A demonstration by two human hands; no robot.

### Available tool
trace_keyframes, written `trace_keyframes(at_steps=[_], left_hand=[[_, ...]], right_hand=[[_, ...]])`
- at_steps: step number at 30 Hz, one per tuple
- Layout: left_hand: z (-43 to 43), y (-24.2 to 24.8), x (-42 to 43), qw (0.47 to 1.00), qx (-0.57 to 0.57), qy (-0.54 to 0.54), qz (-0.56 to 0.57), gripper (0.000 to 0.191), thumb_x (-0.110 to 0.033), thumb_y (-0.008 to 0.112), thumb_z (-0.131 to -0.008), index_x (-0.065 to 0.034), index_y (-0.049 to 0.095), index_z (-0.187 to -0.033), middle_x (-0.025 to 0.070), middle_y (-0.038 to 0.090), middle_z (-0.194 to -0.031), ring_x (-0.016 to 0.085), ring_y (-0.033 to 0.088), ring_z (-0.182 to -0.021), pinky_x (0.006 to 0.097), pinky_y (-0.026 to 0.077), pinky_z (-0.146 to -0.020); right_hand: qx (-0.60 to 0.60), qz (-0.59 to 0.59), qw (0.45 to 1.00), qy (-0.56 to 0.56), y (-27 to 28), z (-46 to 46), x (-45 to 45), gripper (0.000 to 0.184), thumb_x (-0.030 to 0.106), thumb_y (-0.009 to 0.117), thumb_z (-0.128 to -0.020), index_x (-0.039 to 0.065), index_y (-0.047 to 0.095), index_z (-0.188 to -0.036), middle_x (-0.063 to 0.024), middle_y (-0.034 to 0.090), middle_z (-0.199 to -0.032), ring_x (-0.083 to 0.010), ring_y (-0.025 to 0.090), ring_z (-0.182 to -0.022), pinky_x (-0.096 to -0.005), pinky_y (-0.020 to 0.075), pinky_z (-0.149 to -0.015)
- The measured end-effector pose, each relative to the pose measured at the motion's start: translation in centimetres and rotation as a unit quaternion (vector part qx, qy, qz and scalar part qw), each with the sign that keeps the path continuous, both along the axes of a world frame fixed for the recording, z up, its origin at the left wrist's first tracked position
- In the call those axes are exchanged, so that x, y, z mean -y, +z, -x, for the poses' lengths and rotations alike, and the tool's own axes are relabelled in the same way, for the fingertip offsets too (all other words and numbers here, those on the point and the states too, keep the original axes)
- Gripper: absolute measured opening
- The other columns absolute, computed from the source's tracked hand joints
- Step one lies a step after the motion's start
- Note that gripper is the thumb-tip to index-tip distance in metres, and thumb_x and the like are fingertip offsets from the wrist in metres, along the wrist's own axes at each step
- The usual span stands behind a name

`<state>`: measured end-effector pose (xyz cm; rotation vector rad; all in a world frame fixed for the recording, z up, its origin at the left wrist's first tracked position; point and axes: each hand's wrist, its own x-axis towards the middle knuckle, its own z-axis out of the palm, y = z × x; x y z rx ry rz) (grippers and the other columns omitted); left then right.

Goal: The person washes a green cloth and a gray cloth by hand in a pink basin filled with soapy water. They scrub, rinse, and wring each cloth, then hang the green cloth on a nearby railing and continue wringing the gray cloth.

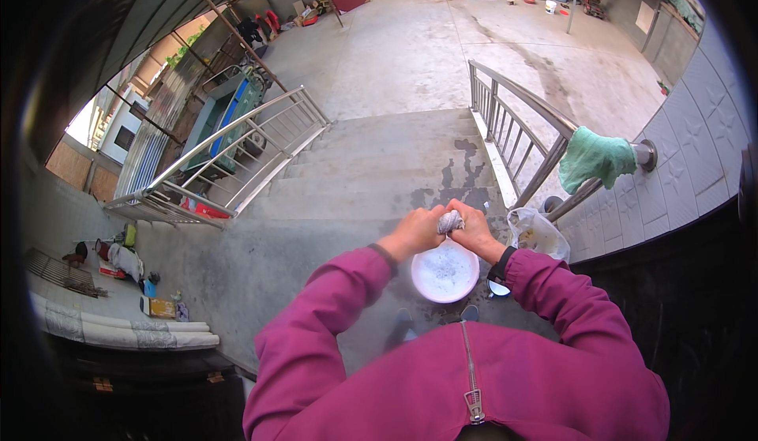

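Note:
A light grey cloth (pixel 450 222) is bunched and twisted between my two hands, above a basin. My left hand (pixel 418 228) grips it from the left, and my right hand (pixel 472 228) has fingers closed around its other side. Directly beneath, the pale pink basin (pixel 416 284) stands on the concrete floor with whitish, sudsy water (pixel 445 272) in it. Part of the basin's far rim is hidden behind my hands.
A white plastic bag (pixel 540 236) stands right of my hands, near a grey bucket (pixel 552 204). A green cloth (pixel 595 159) hangs over the metal railing (pixel 521 97). Beyond the basin, concrete steps (pixel 379 162) lead down between railings. Wet patches (pixel 468 168) mark them.

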<state>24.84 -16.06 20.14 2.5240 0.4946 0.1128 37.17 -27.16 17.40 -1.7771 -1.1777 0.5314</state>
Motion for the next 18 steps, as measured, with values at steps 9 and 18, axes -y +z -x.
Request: trace_keyframes(at_steps=[9, 18], left_hand=[[0.06, -0.56, -0.12, 0.999, 0.039, -0.025, -0.025, 0.034, -0.021, 0.070, -0.072, -0.0086, 0.054, -0.100, 0.0190, 0.064, -0.081, 0.042, 0.061, -0.075, 0.0488, 0.049, -0.065], [-0.51, -0.35, 0.17, 0.999, 0.029, -0.028, -0.031, 0.031, -0.019, 0.070, -0.072, -0.0074, 0.053, -0.096, 0.0189, 0.064, -0.080, 0.041, 0.061, -0.075, 0.0475, 0.049, -0.064]], right_hand=[[-0.083, 0.034, 0.996, -0.020, -0.97, 0.40, -0.08, 0.024, 0.012, 0.068, -0.070, 0.010, 0.055, -0.090, -0.0138, 0.063, -0.082, -0.0340, 0.062, -0.081, -0.0385, 0.0469, -0.070], [-0.123, 0.055, 0.990, -0.037, -1.03, 0.18, 0.19, 0.026, 0.010, 0.071, -0.068, 0.008, 0.055, -0.088, -0.0076, 0.062, -0.076, -0.0188, 0.060, -0.075, -0.0328, 0.0464, -0.067]])
